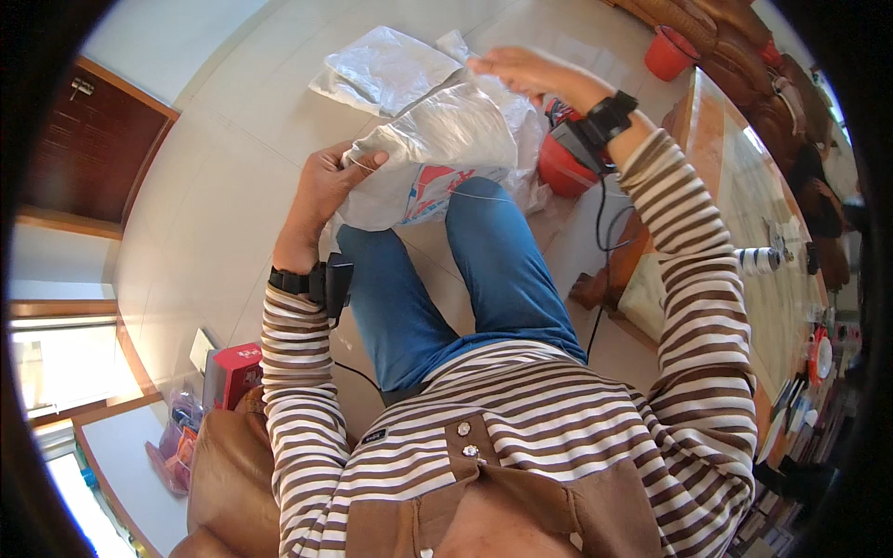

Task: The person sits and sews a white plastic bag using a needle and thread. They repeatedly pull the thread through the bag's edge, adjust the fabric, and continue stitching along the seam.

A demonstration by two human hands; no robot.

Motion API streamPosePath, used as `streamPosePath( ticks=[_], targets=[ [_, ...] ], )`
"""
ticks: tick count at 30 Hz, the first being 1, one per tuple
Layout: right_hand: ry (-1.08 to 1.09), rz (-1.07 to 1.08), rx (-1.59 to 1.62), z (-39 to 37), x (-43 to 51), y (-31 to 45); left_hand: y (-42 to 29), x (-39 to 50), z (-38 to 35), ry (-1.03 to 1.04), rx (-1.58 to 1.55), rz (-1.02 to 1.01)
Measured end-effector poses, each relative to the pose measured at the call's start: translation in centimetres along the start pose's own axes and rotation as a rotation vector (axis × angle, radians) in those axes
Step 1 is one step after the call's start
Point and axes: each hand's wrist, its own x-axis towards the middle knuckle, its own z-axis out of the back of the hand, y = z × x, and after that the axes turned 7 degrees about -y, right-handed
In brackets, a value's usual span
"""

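A white woven plastic sack (453,129) with red and blue print drapes in front of my knees. My left hand (328,185) pinches its left edge between thumb and fingers. A thin pale thread (488,197) crosses my knee, and a strand also shows by my left thumb. My right hand (534,73) is raised past the far right side of the sack, blurred, fingers pointing left. Whether it holds something small cannot be seen. Another whitish plastic sack (391,70) lies folded on the floor beyond.
A red bucket (568,167) with things in it stands beside the sack at right. Farther off is a second red bucket (670,54). A wooden-edged table (725,174) on my right carries a thread spool (759,260). A red box (237,373) is at left.
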Motion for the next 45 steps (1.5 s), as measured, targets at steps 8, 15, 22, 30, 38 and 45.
streamPosePath(
  ticks=[8,15,22,30,38,45],
  targets=[
    [-0.079,0.628,0.122,-1.0,4.6,-5.5,1.3,0.5,1.0,-0.092,0.017,0.004],
    [-0.355,0.46,-0.248,3.5,4.3,-9.0,1.0,2.3,-1.0,0.042,0.007,0.027],
    [-0.578,0.475,-0.325,-3.4,-2.4,-2.2,0.3,4.5,-4.1,0.081,0.125,-0.124],
    [-0.52,0.708,-0.499,-7.9,-3.8,-0.6,1.3,2.4,-3.9,0.046,0.268,-0.405],
    [-0.587,0.657,-0.583,-8.5,-7.6,-8.0,3.9,-3.8,-1.1,0.032,0.574,-0.387],
    [0.083,0.156,-0.342,-10.3,-13.3,-11.1,7.3,-8.5,-4.2,0.156,0.889,-0.745]
  ],
)
